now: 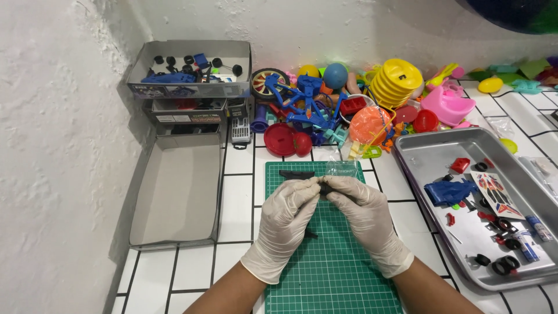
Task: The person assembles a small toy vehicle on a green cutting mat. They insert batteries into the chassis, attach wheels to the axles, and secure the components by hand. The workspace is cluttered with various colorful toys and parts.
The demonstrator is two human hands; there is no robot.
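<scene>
Both of my hands wear white gloves and meet over a green cutting mat. My left hand and my right hand pinch a small black plastic part between their fingertips. A flat black piece lies at the mat's far edge, beside a small clear plastic bag. Another small black bit lies on the mat under my left hand.
A metal tray on the right holds a blue toy car body, black wheels, red bits and a sticker sheet. An open grey box lid lies left, with stacked boxes behind. Colourful plastic toys pile along the back wall.
</scene>
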